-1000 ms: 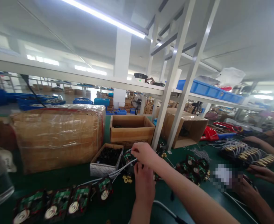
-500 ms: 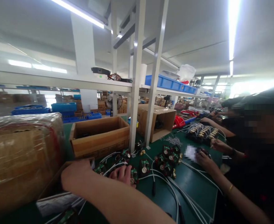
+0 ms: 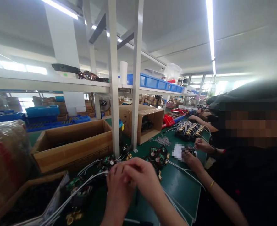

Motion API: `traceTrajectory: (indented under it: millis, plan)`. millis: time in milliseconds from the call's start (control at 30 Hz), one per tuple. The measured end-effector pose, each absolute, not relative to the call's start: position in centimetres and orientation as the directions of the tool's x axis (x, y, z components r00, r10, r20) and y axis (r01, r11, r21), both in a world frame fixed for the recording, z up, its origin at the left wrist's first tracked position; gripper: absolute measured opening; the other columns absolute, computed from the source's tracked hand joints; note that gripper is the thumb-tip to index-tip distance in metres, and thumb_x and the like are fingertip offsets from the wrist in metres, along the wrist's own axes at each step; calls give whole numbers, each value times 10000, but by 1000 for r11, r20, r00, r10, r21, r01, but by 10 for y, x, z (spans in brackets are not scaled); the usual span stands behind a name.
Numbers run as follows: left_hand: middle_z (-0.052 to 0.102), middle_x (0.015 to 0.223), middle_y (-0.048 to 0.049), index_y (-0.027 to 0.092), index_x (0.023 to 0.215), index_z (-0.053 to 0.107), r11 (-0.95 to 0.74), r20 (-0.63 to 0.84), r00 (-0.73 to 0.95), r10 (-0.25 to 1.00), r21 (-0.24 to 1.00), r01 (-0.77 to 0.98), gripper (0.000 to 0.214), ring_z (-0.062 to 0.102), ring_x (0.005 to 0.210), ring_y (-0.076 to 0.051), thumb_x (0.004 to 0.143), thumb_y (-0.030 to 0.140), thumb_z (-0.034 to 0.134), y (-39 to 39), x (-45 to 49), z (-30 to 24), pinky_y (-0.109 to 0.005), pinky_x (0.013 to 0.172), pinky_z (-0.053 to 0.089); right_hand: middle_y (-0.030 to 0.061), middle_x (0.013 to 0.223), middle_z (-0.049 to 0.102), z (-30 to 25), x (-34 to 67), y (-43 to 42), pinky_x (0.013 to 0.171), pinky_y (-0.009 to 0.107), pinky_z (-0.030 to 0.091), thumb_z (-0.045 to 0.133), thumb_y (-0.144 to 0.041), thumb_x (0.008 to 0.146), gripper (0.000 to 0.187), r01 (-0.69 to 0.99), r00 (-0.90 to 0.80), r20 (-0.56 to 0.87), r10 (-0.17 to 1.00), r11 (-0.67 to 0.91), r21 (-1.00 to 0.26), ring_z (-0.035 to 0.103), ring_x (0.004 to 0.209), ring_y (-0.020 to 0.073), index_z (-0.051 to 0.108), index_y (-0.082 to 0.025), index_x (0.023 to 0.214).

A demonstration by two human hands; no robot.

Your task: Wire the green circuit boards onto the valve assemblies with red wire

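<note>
My left hand (image 3: 116, 186) and my right hand (image 3: 140, 175) meet low in the middle of the view, over the green bench (image 3: 180, 185). Both have their fingers curled and pressed together. A white wire (image 3: 86, 183) runs from the lower left up to my left hand's fingers. What my right hand pinches is hidden behind its fingers. Small green circuit-board units with brass fittings (image 3: 108, 161) lie just beyond my hands. A second cluster of units (image 3: 158, 155) sits to the right of them.
An open cardboard box (image 3: 74, 147) stands behind the units and a small box of black parts (image 3: 27, 202) at lower left. White shelf posts (image 3: 114, 94) rise from the bench. A co-worker's hands (image 3: 191, 157) work close on my right, with more people farther along.
The view has swung to the right, so the wrapped carton has slid off to the left. My hands have come together nearer to me, over the wire.
</note>
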State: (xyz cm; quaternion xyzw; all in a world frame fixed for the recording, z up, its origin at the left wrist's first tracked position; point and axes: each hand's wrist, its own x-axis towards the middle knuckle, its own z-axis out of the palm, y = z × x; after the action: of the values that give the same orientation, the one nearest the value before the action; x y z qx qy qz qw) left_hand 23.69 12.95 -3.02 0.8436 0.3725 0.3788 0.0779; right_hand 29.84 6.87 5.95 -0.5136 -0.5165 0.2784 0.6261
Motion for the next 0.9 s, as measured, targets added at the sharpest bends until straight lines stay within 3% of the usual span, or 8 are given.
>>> traceTrajectory:
  millis: [67, 133, 233, 400, 533, 633, 900]
  plan:
    - [660, 1263, -64, 267, 1228, 644, -769, 553, 536, 638, 411, 490, 379, 506, 1262, -289, 854, 215, 600, 122, 263, -14, -463, 1087, 387, -12, 722, 683, 40, 354, 31, 586, 238, 475, 686, -359, 807, 197, 82, 493, 241, 836, 230, -970, 621, 601, 141, 728, -191, 900]
    - [646, 1313, -36, 282, 1262, 617, -825, 516, 649, 560, 422, 376, 419, 506, 1275, -255, 850, 208, 625, 118, 293, 2, -449, 1119, 358, -7, 696, 668, 15, 405, 5, 566, 247, 449, 744, -419, 734, 288, 87, 646, 195, 738, 184, -979, 608, 587, 150, 714, -177, 887]
    - [593, 1419, -16, 283, 1332, 565, -874, 459, 773, 438, 417, 247, 538, 464, 1344, -232, 811, 202, 670, 120, 338, 16, -448, 1179, 285, 4, 679, 661, -20, 459, -13, 546, 270, 430, 776, -456, 663, 347, 97, 757, 143, 638, 107, -990, 597, 565, 170, 688, -175, 846]
    - [552, 1490, 16, 320, 1357, 554, -911, 397, 864, 309, 384, 149, 664, 434, 1390, -244, 729, 172, 715, 132, 393, 11, -460, 1174, 293, 13, 676, 675, -51, 495, -4, 529, 286, 418, 754, -449, 684, 335, 157, 768, 178, 615, 88, -984, 620, 546, 201, 657, -190, 872]
    - [654, 1361, -12, 302, 1244, 635, -923, 371, 890, 265, 365, 123, 454, 474, 1334, -295, 796, 240, 676, 135, 412, 4, -539, 1133, 302, 41, 691, 698, -55, 503, 8, 554, 303, 443, 735, -462, 708, 307, 230, 790, 224, 570, 63, -971, 624, 568, 215, 664, -183, 815]
    - [697, 1249, -26, 291, 1139, 678, -924, 382, 883, 273, 358, 131, 287, 492, 1279, -288, 868, 247, 595, 135, 418, 2, -537, 1123, 284, 37, 679, 690, -53, 506, 12, 581, 308, 462, 732, -461, 714, 298, 260, 795, 246, 554, 55, -964, 615, 588, 214, 678, -181, 798]
    - [676, 1142, -68, 249, 1016, 697, -934, 387, 879, 277, 323, 152, 233, 497, 1178, -286, 797, 204, 633, 135, 423, -1, -499, 1107, 284, 55, 738, 721, -58, 508, 19, 682, 328, 491, 724, -426, 726, 254, 308, 794, 257, 551, 1, -952, 649, 708, 244, 708, -178, 780]
